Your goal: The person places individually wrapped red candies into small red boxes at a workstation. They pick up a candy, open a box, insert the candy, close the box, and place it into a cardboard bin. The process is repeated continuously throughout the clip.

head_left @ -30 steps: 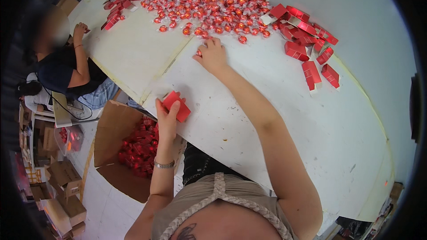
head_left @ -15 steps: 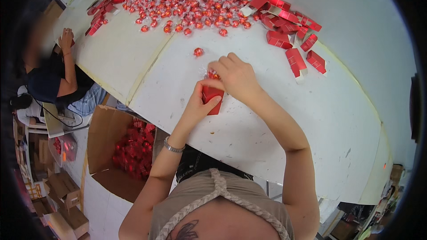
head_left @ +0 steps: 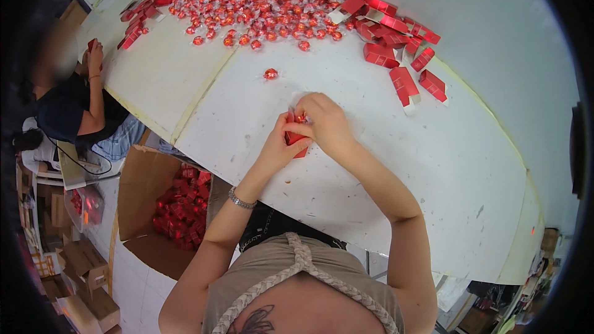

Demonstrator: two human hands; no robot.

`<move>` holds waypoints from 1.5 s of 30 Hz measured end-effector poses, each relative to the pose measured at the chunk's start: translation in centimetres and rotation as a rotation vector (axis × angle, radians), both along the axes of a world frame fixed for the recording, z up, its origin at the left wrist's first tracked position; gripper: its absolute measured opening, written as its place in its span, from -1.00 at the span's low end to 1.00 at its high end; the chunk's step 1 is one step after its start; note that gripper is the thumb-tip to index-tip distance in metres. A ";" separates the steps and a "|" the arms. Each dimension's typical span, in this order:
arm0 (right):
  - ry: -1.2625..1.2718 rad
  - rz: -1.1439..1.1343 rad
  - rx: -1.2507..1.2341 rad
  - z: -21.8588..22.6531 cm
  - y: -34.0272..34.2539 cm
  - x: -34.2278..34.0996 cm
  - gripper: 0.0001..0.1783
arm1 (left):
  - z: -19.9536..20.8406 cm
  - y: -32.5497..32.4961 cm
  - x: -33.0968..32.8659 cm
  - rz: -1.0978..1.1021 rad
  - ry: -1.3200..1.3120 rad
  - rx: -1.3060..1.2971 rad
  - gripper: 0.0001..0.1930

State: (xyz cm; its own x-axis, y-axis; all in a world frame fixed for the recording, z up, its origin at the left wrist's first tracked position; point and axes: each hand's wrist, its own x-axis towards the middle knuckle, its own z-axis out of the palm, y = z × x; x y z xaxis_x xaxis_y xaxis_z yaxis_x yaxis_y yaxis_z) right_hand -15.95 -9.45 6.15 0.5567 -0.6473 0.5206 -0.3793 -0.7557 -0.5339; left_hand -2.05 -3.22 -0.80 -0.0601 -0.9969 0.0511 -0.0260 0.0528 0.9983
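Note:
My left hand (head_left: 279, 147) is wrapped round a small red carton (head_left: 296, 138) above the white table. Its top end is open, with a pale flap sticking up at the far side. My right hand (head_left: 329, 125) pinches a red-wrapped candy (head_left: 301, 119) at the carton's mouth, its fingers partly hiding it. Whether the candy is inside the carton or just over it, I cannot tell. A single wrapped candy (head_left: 271, 74) lies on the table just beyond my hands.
Wrapped candies (head_left: 260, 0) are heaped at the far side. Red cartons (head_left: 396, 34) lie piled at far right, more (head_left: 142, 15) at far left. A cardboard box (head_left: 145, 192) of red cartons stands by my left arm. At left a co-worker's hands (head_left: 94, 59) hold something red.
My right hand has come down closer to the carton, bringing the candy to its mouth. The carton's far flap now shows upright. The view has shifted slightly.

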 end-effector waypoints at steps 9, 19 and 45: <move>-0.370 -0.039 0.586 -0.4 1.9 -0.9 -0.77 | 1.5 0.2 -1.0 0.037 -0.055 0.110 -0.33; 0.061 -0.074 -0.043 -0.8 1.3 -3.0 -0.63 | 0.0 1.1 -2.0 0.179 0.051 -0.263 -0.33; -0.436 0.144 0.939 2.3 4.3 -3.2 -0.79 | 4.6 4.8 -1.3 0.080 -0.049 -0.137 -0.40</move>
